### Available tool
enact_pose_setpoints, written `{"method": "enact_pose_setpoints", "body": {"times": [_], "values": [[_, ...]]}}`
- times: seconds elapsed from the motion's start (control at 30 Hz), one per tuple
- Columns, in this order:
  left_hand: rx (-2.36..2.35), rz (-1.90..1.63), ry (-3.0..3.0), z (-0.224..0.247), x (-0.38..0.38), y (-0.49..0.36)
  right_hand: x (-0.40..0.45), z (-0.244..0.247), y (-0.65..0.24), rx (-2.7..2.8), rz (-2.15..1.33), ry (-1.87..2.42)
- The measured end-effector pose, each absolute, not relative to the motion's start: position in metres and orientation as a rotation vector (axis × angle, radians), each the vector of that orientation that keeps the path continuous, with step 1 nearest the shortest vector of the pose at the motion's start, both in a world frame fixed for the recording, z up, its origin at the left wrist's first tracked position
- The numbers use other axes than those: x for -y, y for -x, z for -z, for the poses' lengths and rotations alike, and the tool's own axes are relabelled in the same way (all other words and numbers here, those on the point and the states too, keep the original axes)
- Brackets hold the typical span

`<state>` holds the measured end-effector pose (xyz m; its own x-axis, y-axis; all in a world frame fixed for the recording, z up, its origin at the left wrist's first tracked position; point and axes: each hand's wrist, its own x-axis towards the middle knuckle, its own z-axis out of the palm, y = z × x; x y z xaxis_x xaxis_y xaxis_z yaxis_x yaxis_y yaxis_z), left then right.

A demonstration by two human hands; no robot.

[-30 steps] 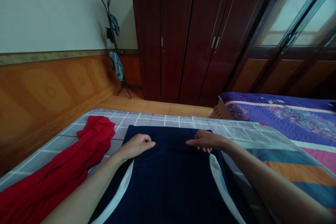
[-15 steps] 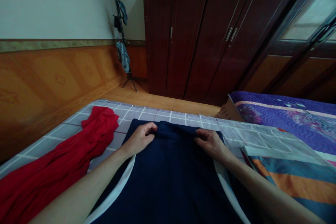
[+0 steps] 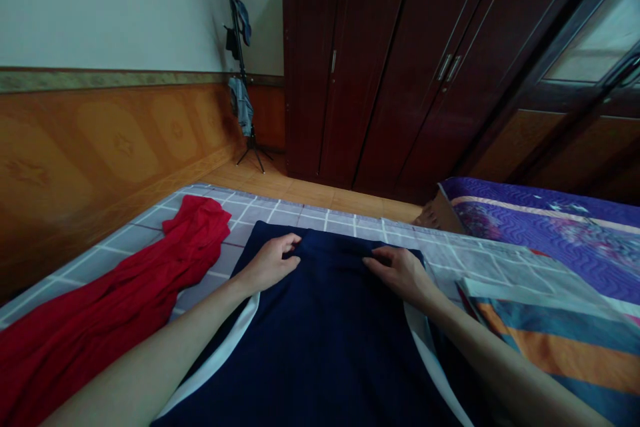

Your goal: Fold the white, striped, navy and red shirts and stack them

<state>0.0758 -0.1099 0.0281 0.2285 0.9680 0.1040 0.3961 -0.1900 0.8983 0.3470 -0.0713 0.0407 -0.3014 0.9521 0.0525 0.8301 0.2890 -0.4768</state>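
Note:
A navy garment (image 3: 325, 333) with curved white side stripes lies spread on the bed in front of me, its straight far edge like the waistband of sports pants or shorts. On the left part near that edge rests my left hand (image 3: 273, 261), thumb and fingers apart. My right hand (image 3: 400, 272) lies opposite it near the right corner, with a gap between thumb and fingertips. Between the hands the cloth is nearly flat, with slight creases. The garment's near end runs out of the picture.
Left of it a crumpled red cloth (image 3: 145, 287) stretches across the checked bedsheet (image 3: 340, 219). A striped blue and orange cloth (image 3: 565, 340) lies to the right, with a purple quilted cover (image 3: 540, 220) behind. Beyond stand a coat rack (image 3: 240, 47) and a dark wardrobe (image 3: 380, 67).
Both hands' thumbs and fingers have parted a little, and the raised fold at the garment's far edge has flattened. The view has shifted slightly.

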Motion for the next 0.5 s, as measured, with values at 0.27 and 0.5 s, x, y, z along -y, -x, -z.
{"method": "enact_pose_setpoints", "body": {"times": [0.27,0.5], "values": [[-1.435,-0.924,-1.722,-0.0303,0.1119,-0.0788,0.0711,-0.0393,-0.3415,2.113,-0.675,1.318],[-1.328,-0.978,-1.451,-0.0376,0.1141,-0.0816,0.0701,-0.0393,-0.3426,1.978,-0.904,1.245]]}}
